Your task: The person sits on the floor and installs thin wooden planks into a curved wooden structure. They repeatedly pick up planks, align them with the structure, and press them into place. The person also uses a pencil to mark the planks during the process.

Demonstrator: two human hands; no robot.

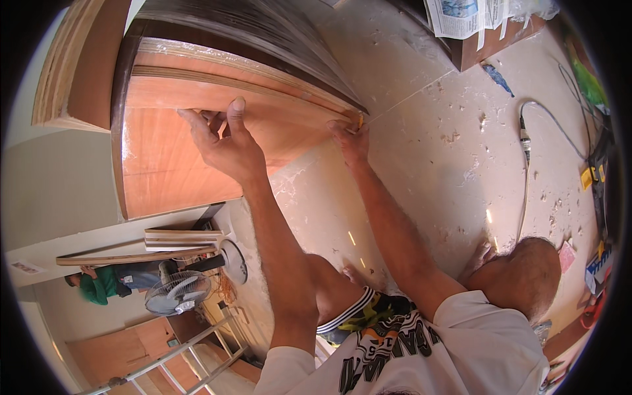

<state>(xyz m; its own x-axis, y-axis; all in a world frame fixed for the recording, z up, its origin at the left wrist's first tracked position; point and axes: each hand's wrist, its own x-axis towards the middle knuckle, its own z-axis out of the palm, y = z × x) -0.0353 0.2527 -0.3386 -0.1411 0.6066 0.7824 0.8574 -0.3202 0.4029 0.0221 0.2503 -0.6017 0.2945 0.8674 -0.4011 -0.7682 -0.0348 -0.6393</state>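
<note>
My left hand is raised in front of an orange-brown plywood panel. Its thumb points up, apart from the partly bent fingers, whose tips are at the wood; nothing shows in its grasp. The panel sits within a dark-edged cabinet carcass, and a plywood strip with a layered edge runs along its upper part. At the strip's far right end, my right hand has its fingers closed around a small yellow stick that looks like a pencil. The fingers partly hide it.
Shavings litter the pale floor. A cable with a connector crosses it at right, near a blue scrap. Newspaper covers a brown box at the top. A fan, a ladder and a person in green are lower left.
</note>
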